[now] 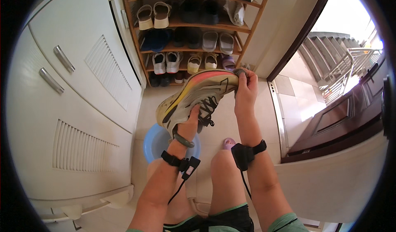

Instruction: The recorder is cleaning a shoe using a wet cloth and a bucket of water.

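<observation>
Left hand: the left hand [189,123] grips the sneaker [180,105] by its ankle end, thumb laid along the upper beside the black laces [208,108]; other fingers mostly hidden, so their spread can't be told.
Right hand: the right hand [247,85] is bent in at the sneaker's toe end, fingers drawn close together, pinching a dark grey piece [238,72] against the toe; probably a cloth, though the fingers cover much of it.
Sneaker: held up in the air between both hands, tilted on its side, heel lower left, toe upper right; grey upper, sole edge yellow running to pink-orange, sole turned toward the shoe rack [231,25].
Wrists: a grey-green bangle [183,141] and a black strap with device [186,165] on the left arm, another black strapped device [244,156] on the right, all below the sneaker.
Basin: light blue basin [147,149] on the floor, below the sneaker's heel end, partly covered by the left forearm.
Foot: pink-purple slipper [229,141], below the sneaker's toe end.
Rack: wooden, several shelves of footwear, beyond the sneaker; pale clogs [161,15] high up, light grey slippers [218,41] lower.
Cabinet: white louvred cabinet [35,112], left of the sneaker.
Doorway: dark brown door [336,118] standing open, stairs [317,55] outside, both right of the sneaker.
</observation>
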`<state>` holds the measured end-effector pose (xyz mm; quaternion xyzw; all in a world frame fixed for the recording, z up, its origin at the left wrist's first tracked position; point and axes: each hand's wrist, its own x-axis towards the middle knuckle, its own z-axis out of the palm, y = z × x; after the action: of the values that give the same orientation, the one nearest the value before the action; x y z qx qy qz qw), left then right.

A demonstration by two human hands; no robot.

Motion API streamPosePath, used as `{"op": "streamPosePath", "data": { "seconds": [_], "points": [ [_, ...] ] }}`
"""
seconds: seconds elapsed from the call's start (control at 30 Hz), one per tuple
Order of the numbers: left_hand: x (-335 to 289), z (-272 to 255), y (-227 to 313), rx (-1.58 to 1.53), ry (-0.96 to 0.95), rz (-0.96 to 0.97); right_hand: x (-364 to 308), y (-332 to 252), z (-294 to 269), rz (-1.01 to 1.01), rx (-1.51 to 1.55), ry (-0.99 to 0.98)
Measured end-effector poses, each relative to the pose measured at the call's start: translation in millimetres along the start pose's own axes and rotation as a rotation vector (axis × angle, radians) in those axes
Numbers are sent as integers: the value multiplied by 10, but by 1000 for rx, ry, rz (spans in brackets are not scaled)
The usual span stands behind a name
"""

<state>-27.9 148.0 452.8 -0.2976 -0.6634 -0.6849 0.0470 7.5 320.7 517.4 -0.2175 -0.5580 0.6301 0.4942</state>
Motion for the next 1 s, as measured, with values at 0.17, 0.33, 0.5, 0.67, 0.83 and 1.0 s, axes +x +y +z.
{"op": "streamPosePath", "data": {
  "seconds": [0.17, 0.33, 0.5, 0.67, 0.83, 1.0],
  "points": [
    [-4, -33, 15, -58, -2, -82, -121, -103, 115, -341, -500, -59],
    [-83, 112, -193, 62, -132, 29, -288, -114, 223, -460, -607, -238],
    [-243, 349, -472, 317, -57, 276, -811, 49, 561, -579, -728, -532],
    [-132, 113, -170, 100, -97, -8, -685, -16, 472, -778, -622, -664],
    [-124, 135, -83, 153, -105, 57, -261, -68, -112, -549, -800, -379],
    [-199, 271, -213, 212, -101, 47, -532, -7, -5, -470, -761, -494]
  ]
}}
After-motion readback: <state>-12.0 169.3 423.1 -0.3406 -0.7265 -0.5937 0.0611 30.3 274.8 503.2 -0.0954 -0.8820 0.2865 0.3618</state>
